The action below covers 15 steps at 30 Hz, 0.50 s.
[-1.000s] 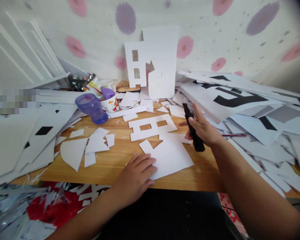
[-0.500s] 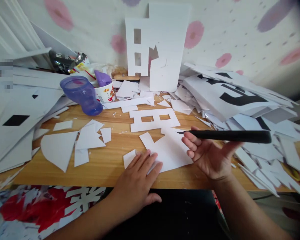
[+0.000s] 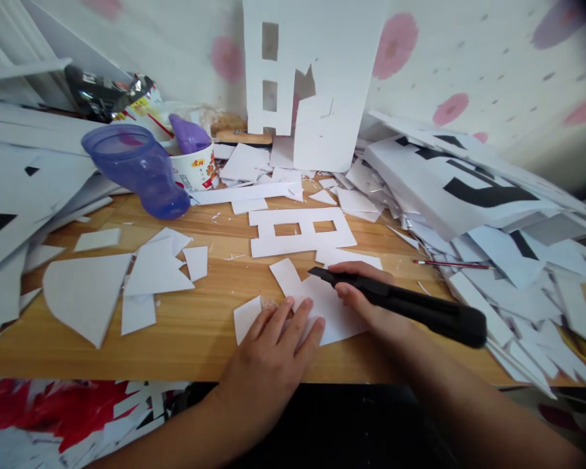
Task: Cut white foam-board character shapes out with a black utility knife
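Note:
My right hand (image 3: 366, 293) grips a black utility knife (image 3: 410, 303), its blade tip over a white foam-board piece (image 3: 339, 319) with a notch cut in its upper edge. Whether the blade touches the board I cannot tell. Flat on the same piece lies my left hand (image 3: 278, 345), fingers stretched out. A small white offcut (image 3: 247, 317) shows just left of those fingers. Behind the notched piece rests a white strip with two window holes (image 3: 305, 244). To the left are a rounded white piece (image 3: 88, 290) and several scraps (image 3: 159, 267).
A purple translucent container (image 3: 137, 169) stands beside a paper cup (image 3: 195, 166) at the back left. A tall white cut-out panel (image 3: 332, 130) leans on the wall. Stacked boards and scraps (image 3: 449, 195) cover the right side, with a thin red stick (image 3: 452, 264) among them.
My right hand has turned from palm-up to a grip around the knife, bringing its blade down and left over the board. My left hand stays on the piece. The view has shifted slightly.

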### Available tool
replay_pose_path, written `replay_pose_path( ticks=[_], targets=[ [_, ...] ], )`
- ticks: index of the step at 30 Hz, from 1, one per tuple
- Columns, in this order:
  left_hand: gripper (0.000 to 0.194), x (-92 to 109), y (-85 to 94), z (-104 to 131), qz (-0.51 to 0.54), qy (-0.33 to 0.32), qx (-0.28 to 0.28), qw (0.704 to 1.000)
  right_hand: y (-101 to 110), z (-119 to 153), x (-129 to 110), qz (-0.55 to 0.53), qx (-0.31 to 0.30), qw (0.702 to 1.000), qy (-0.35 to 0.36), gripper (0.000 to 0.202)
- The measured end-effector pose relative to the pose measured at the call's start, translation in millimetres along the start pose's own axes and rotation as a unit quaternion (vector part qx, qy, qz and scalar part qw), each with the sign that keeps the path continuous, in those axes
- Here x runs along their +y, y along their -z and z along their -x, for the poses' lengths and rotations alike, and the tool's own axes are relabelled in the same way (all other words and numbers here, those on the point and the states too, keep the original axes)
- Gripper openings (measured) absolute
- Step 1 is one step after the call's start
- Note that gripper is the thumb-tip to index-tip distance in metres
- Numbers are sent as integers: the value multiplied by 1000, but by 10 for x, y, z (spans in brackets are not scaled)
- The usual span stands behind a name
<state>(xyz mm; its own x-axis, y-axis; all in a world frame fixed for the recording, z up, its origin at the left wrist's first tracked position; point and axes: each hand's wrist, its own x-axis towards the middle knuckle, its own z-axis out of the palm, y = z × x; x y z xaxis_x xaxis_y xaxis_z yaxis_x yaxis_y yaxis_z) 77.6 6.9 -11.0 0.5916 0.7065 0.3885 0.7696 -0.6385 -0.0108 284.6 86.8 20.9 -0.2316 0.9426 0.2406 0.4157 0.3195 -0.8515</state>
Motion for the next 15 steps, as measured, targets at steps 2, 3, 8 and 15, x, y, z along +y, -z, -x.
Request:
replay_pose_path(
  ticks=[2, 3, 8, 15],
  targets=[
    [37, 4, 0, -21, 1, 7, 9, 1000, -31, 17, 0, 46, 23, 998, 26, 21],
    [37, 7, 1, -33, 2, 11, 12, 1000, -48, 30, 9, 61, 31, 997, 40, 21],
    [36, 19, 4, -68, 5, 21, 20, 1000, -89, 67, 35, 121, 39, 988, 85, 21],
    [36, 11, -7, -50, 23, 25, 12, 999, -84, 28, 4, 112, 3, 984, 135, 25]
  ],
)
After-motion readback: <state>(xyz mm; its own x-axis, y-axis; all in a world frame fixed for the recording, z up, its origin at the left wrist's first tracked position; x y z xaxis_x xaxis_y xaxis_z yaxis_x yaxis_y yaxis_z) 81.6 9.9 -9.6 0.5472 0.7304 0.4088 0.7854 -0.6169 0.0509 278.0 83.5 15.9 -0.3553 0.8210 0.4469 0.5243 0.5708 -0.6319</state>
